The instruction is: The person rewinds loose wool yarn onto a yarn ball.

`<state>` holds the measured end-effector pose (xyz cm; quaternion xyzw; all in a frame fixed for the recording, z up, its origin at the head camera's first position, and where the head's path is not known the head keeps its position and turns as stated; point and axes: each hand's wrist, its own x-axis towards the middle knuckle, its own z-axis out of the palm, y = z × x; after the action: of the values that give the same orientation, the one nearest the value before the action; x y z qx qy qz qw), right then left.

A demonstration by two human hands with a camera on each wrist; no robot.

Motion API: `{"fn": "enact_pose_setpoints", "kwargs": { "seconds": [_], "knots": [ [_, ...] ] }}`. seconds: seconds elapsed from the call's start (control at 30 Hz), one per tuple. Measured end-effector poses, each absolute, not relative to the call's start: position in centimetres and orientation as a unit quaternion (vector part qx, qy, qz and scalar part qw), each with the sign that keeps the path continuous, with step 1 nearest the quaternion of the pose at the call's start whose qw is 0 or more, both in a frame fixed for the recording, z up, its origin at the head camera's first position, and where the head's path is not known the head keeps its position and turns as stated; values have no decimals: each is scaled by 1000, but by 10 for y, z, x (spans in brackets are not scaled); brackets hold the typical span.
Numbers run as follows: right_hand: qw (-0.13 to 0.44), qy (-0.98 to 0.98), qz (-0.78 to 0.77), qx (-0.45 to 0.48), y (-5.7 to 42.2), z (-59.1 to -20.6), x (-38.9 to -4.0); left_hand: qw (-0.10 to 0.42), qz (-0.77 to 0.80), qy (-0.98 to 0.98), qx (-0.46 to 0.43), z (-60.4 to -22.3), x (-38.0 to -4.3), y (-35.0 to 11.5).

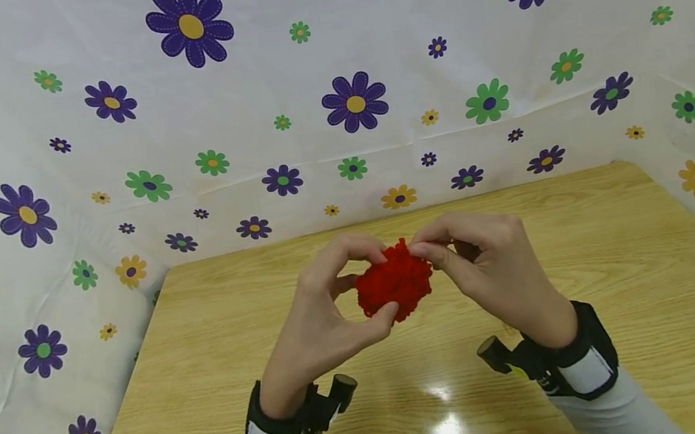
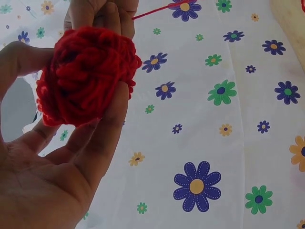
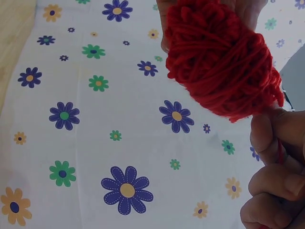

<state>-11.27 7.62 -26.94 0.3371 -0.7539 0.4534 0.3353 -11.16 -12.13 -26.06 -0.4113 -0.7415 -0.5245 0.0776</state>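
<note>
A ball of red yarn [image 1: 394, 282] is up in front of me, over the table. My left hand [image 1: 318, 317] holds it from the left side, thumb below and fingers around the far side. At the ball's upper right edge, my right hand [image 1: 494, 263] pinches the yarn between thumb and index finger. Strands wrap around the ball [image 3: 219, 62] in the right wrist view, and a bit of yarn [image 3: 280, 151] crosses the right fingers. In the left wrist view, a taut yarn strand [image 2: 155, 10] runs off to the upper right.
The wooden table [image 1: 211, 384] lies beneath both hands. A white sheet [image 1: 276, 86] with purple, green and yellow flowers hangs behind it and along both sides. Each wrist wears a black strap [image 1: 596, 349] with a small camera mount.
</note>
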Motion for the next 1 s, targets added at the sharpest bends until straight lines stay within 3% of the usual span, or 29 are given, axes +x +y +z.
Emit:
{"fn": "enact_pose_setpoints", "kwargs": {
  "seconds": [0.43,1.0],
  "knots": [
    [320,-764,455,328,77,-270,-117,49,-546,-728,-413,-257,-110,-121],
    [233,-811,432,319,81,-300,-140,40,-613,-657,-436,-255,-112,-120]
  ]
}}
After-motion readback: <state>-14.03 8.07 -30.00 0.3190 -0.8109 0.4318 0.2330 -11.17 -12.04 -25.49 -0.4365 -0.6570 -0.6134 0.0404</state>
